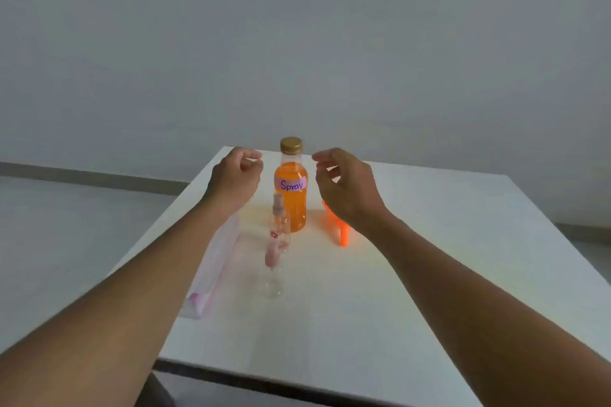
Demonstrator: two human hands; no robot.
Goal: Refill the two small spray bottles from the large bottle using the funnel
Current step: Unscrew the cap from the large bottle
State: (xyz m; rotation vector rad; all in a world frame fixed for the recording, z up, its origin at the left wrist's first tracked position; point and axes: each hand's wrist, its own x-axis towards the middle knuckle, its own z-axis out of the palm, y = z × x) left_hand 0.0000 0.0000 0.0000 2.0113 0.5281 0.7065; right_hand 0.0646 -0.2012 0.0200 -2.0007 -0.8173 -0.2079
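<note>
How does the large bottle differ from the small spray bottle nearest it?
The large bottle holds orange liquid; the small spray bottle looks clear and empty. The large bottle has a gold screw cap, the small spray bottle a pinkish spray top. The large bottle bears a pink label reading Spray; the small spray bottle only small flower marks. Both stand upright on the white table.
</note>
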